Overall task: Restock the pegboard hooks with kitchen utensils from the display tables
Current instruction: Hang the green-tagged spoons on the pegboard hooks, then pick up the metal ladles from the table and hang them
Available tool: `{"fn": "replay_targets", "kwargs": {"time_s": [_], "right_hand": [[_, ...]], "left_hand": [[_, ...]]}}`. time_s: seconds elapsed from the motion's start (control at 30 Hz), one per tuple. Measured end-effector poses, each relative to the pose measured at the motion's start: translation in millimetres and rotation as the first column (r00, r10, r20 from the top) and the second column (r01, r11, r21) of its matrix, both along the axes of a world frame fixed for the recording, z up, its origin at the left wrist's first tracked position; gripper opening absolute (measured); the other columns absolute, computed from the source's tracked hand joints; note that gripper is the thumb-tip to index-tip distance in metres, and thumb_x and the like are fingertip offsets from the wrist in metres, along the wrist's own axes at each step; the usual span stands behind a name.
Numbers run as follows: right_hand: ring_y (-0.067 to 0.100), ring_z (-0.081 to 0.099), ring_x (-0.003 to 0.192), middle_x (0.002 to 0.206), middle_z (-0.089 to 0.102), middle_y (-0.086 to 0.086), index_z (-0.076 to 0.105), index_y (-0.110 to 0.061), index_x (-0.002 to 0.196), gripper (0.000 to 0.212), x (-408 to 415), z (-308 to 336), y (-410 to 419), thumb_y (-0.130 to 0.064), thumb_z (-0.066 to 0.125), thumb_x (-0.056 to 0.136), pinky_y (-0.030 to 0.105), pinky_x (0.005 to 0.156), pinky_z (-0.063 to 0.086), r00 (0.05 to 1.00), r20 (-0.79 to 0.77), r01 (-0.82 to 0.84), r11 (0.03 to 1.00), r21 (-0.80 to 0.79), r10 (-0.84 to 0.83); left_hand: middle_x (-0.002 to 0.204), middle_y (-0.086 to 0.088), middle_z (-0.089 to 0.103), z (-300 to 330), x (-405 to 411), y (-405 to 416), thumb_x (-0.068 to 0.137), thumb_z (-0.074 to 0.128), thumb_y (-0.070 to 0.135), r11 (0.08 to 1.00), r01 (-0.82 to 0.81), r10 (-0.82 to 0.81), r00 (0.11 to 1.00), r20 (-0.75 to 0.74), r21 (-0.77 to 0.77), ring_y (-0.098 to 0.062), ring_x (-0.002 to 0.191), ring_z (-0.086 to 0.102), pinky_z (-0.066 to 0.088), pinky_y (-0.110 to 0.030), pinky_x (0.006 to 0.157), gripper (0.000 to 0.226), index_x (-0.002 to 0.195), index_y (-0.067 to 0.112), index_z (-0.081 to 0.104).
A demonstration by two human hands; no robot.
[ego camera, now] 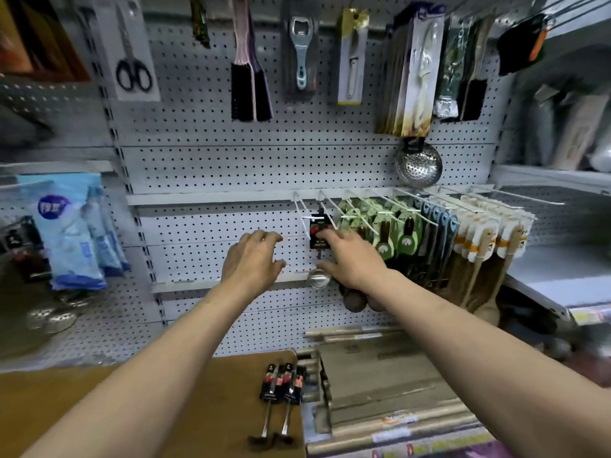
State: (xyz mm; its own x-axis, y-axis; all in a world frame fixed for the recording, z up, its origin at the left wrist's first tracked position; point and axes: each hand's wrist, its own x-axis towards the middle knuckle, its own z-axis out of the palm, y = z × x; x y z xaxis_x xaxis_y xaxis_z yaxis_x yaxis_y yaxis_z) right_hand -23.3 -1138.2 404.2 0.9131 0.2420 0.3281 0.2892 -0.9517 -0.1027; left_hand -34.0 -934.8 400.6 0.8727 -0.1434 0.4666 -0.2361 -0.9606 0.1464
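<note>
Ladle (318, 256) on pegboard hook (305, 216), R hand (350, 256) touching, L hand (253, 259) beside.

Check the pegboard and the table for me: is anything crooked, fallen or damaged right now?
Nothing stands out. One carded ladle hangs straight on its hook beside the right hand; the left hand is open near it. Two more carded utensils lie neatly side by side on the brown table.

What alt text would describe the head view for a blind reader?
Both hands reach to a pegboard: the right hand touches a ladle hanging on a hook, the left hand hovers open. Two more ladles lie on the table.
</note>
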Motion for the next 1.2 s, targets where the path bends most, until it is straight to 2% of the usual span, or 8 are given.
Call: {"fn": "replay_targets", "kwargs": {"time_s": [0.13, 0.37, 0.63, 0.8, 0.93, 1.0, 1.07, 1.2], "right_hand": [[0.030, 0.043, 0.134, 0.147, 0.047, 0.008, 0.038, -0.026, 0.147, 0.058, -1.2, -12.4, 41.9, -0.049, 0.054, 0.096, 0.046, 0.104, 0.044, 0.999, 0.024, -0.036, 0.999, 0.040, 0.035], [0.032, 0.044, 0.132, 0.143, 0.049, 0.009, 0.042, -0.023, 0.144, 0.054, 31.8, -56.3, 86.8, -0.047, 0.053, 0.097, 0.046, 0.103, 0.043, 0.993, -0.105, -0.047, 0.994, 0.095, 0.057], [0.034, 0.050, 0.128, 0.140, 0.052, 0.014, 0.047, -0.017, 0.140, 0.054, 114.4, -171.1, 84.6, -0.047, 0.055, 0.097, 0.041, 0.100, 0.045, 0.925, -0.380, 0.012, 0.997, 0.077, 0.018], [0.034, 0.056, 0.122, 0.135, 0.059, 0.014, 0.054, -0.015, 0.135, 0.048, 164.7, -272.8, 76.6, -0.045, 0.056, 0.097, 0.041, 0.101, 0.046, 0.788, -0.614, 0.122, 0.988, 0.092, -0.040], [0.034, 0.064, 0.109, 0.116, 0.069, 0.016, 0.063, -0.010, 0.121, 0.039, 189.0, -351.4, 73.9, -0.040, 0.061, 0.096, 0.030, 0.076, 0.042, 0.641, -0.766, 0.248, 0.958, 0.147, -0.049], [0.031, 0.064, 0.107, 0.113, 0.070, 0.012, 0.066, -0.013, 0.117, 0.035, 197.4, -389.8, 74.1, -0.041, 0.060, 0.096, 0.028, 0.072, 0.039, 0.561, -0.826, 0.324, 0.934, 0.151, -0.061], [0.030, 0.065, 0.104, 0.109, 0.070, 0.009, 0.069, -0.016, 0.108, 0.033, 206.1, -425.6, 75.7, -0.045, 0.062, 0.094, 0.031, 0.074, 0.044, 0.472, -0.878, 0.421, 0.895, 0.146, -0.078], [0.031, 0.062, 0.115, 0.126, 0.066, 0.009, 0.065, -0.013, 0.125, 0.043, 212.9, -486.4, 83.6, -0.041, 0.065, 0.093, 0.032, 0.092, 0.049, 0.308, -0.947, 0.625, 0.770, 0.128, -0.092]], "left_hand": [[0.141, -0.001, 0.050, -13.2, 1.7, 36.0, 0.091, 0.061, 0.041, 1.000, 0.014, -0.014, 1.000, -0.013, 0.019, -0.023, 0.129, 0.044, 0.041, -0.038, 0.101, 0.052, 0.138, 0.026, 0.045], [0.139, -0.003, 0.053, -60.5, 35.7, 67.7, 0.091, 0.061, 0.041, 1.000, 0.005, -0.009, 0.993, -0.115, -0.031, -0.026, 0.126, 0.047, 0.046, -0.041, 0.097, 0.050, 0.137, 0.024, 0.049], [0.140, -0.006, 0.049, -176.6, 112.1, 70.9, 0.090, 0.062, 0.043, 0.990, -0.100, 0.050, 0.907, -0.418, -0.098, -0.028, 0.127, 0.046, 0.045, -0.042, 0.099, 0.050, 0.135, 0.026, 0.048], [0.133, -0.010, 0.053, -274.4, 159.9, 66.8, 0.090, 0.063, 0.040, 0.970, -0.194, 0.060, 0.779, -0.624, -0.149, -0.031, 0.124, 0.047, 0.044, -0.044, 0.100, 0.048, 0.134, 0.023, 0.050], [0.130, -0.015, 0.056, -353.2, 186.6, 62.0, 0.090, 0.064, 0.036, 0.925, -0.310, 0.055, 0.679, -0.732, -0.218, -0.033, 0.121, 0.050, 0.044, -0.040, 0.100, 0.043, 0.128, 0.019, 0.055], [0.129, -0.018, 0.055, -387.7, 196.3, 59.5, 0.091, 0.064, 0.030, 0.900, -0.363, 0.048, 0.630, -0.775, -0.240, -0.034, 0.118, 0.053, 0.044, -0.035, 0.096, 0.041, 0.127, 0.013, 0.056], [0.126, -0.021, 0.056, -419.4, 203.2, 60.2, 0.090, 0.065, 0.029, 0.878, -0.405, 0.039, 0.590, -0.807, -0.254, -0.036, 0.115, 0.054, 0.043, -0.033, 0.093, 0.042, 0.126, 0.008, 0.055], [0.122, -0.018, 0.060, -465.2, 201.6, 66.1, 0.089, 0.065, 0.036, 0.856, -0.466, 0.061, 0.524, -0.850, -0.226, -0.034, 0.112, 0.057, 0.045, -0.035, 0.093, 0.045, 0.125, 0.010, 0.056]]}}
